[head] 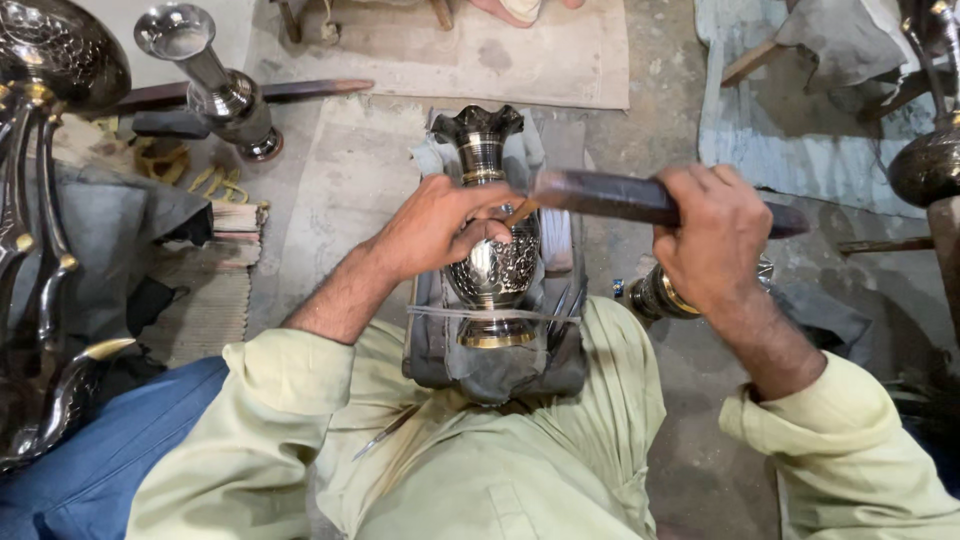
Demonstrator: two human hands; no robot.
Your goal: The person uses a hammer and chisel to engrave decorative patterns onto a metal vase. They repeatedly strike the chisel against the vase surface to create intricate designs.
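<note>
A dark engraved metal vase [492, 262] with gold bands lies on a grey cloth-padded block [500, 370] in front of my knees, tied down by a thin cord. My left hand [435, 225] rests on the vase's body and pinches a small thin chisel [517, 212] against the engraved surface. My right hand [712, 235] grips a long dark wooden stick [620, 197], held level with its end just above the chisel's head.
A silver metal vase [212, 85] lies on the floor at the back left. Ornate dark metalware [45, 150] stands along the left edge, and another metal piece [928, 165] at right. A brass-banded vase [655, 295] lies under my right wrist. Someone's foot [515, 10] shows at top.
</note>
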